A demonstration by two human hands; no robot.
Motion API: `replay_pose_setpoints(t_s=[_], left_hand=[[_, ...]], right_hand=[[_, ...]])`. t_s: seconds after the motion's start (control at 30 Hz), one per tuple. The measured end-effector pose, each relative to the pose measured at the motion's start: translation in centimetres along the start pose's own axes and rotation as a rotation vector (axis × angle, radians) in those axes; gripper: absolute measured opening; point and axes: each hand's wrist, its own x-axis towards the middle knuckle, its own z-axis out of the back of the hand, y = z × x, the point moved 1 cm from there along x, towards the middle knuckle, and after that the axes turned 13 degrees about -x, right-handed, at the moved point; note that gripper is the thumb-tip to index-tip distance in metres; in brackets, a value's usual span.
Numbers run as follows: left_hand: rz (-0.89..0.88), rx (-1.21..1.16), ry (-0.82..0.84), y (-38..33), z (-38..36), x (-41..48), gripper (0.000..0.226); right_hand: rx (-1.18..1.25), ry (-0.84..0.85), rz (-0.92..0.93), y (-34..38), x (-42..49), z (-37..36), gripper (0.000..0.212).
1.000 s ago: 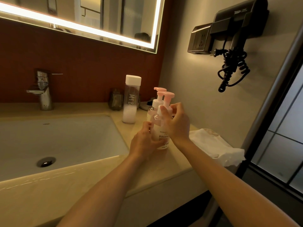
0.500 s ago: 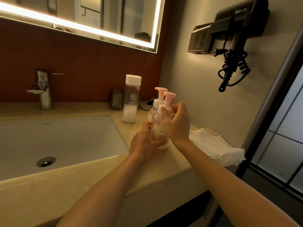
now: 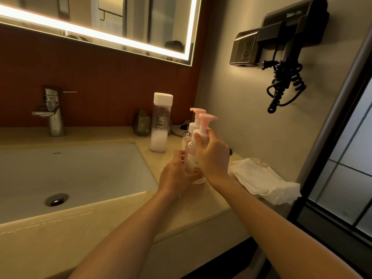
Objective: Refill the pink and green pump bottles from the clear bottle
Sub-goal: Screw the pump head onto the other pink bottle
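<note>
step, likely: opening front pump bottle point(image 3: 190, 150) on the surface point(image 3: 120, 218). left hand point(image 3: 177, 176) grips its body; right hand point(image 3: 213, 158) curls round the pump collar. clear bottle point(image 3: 160, 127) behind, capped. next: unscrew, lift pump out.

The clear bottle point(image 3: 160, 127) reads "MYB" (running vertically).

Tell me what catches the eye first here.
At centre, the left hand grips the front pump bottle by its body and the right hand grips its neck. A lit mirror edge crosses the upper left; a black hair dryer hangs on the right wall.
</note>
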Motion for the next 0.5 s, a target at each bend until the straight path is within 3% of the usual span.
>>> replay_pose_setpoints(t_s=[0.1, 0.2, 0.3, 0.4, 0.5], left_hand=[[0.0, -0.015, -0.002, -0.1, 0.0, 0.0, 0.07], [-0.005, -0.024, 0.0, -0.1, 0.0, 0.0, 0.071], [-0.001, -0.03, 0.003, -0.2, 0.0, -0.1, 0.07], [-0.006, 0.0, 0.006, -0.2, 0.0, -0.1, 0.07], [-0.011, 0.005, -0.005, -0.1, 0.0, 0.1, 0.069]], right_hand=[[-0.105, -0.001, -0.015, -0.2, 0.9, 0.8, 0.056], [-0.151, 0.069, -0.057, -0.1, 1.8, 1.1, 0.073], [-0.2, 0.151, -0.079, 0.0, 2.0, 0.6, 0.076], [0.052, 0.221, -0.082, -0.2, 0.7, -0.4, 0.065], [0.295, 0.186, -0.086, -0.4, -0.6, -0.2, 0.047]])
